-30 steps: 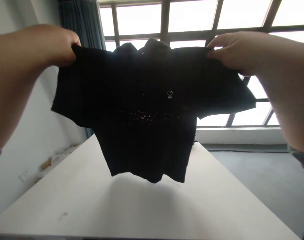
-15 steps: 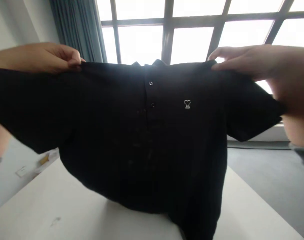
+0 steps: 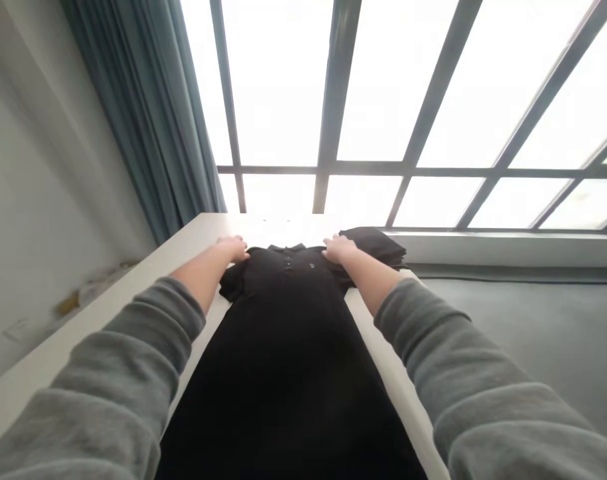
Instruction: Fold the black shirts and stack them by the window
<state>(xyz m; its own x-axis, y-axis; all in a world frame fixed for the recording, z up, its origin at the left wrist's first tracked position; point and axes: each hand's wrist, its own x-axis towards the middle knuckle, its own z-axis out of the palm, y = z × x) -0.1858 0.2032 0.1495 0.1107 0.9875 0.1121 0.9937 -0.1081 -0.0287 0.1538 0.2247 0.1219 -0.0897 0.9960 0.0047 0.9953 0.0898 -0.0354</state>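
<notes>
Head cam: black polo shirt [image 3: 288, 333], held up in the air a sec ago, now lies flat on white table [image 3: 133, 280] w/ my left hand [image 3: 232, 249] & right hand [image 3: 339, 249] pressing open-palmed on its far shoulders, so the laying-out looks done.

Big grid window [image 3: 383, 100], v. bright; grey-blue curtain [image 3: 148, 120] at left, white wall [image 3: 28, 200], grey floor [image 3: 523, 320], white bench [image 3: 108, 307].

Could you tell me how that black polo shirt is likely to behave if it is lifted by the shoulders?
The black polo shirt lies flat on the white table, so it would probably hang limp. Its bunched sleeve by the left hand suggests soft, easily creased fabric.
</notes>
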